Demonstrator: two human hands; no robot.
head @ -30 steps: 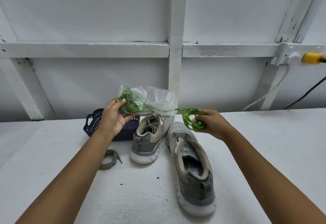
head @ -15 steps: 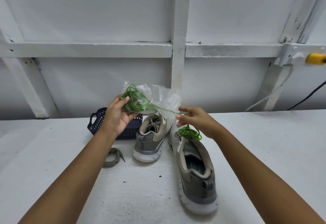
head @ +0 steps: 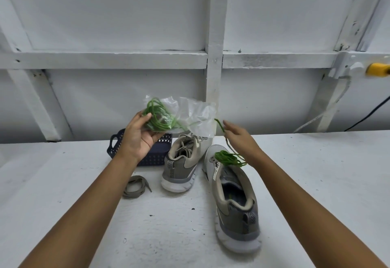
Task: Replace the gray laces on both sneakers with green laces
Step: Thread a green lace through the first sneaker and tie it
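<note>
My left hand [head: 138, 139] holds up a clear plastic bag [head: 196, 115] with a coil of green lace [head: 159, 117] inside. A second green lace runs out of the bag's mouth, past the fingers of my right hand [head: 240, 141], down to a green bundle [head: 229, 158] lying on the tongue of the right sneaker [head: 236, 204]. My right hand hovers just above that sneaker with its fingers spread. The right sneaker has no lace in it. The left sneaker [head: 181, 168] stands behind it with loosened gray laces. A removed gray lace [head: 135, 186] lies coiled on the table.
A dark blue perforated basket [head: 156, 153] sits behind my left hand, against the white wall. The shoes stand on a white table [head: 316, 183]. At the far right, a yellow plug [head: 376, 69] and cables hang on the wall.
My right hand carried the green bundle from the air onto the right sneaker's tongue, let it go and lifted slightly with fingers spread. The left hand keeps the bag raised.
</note>
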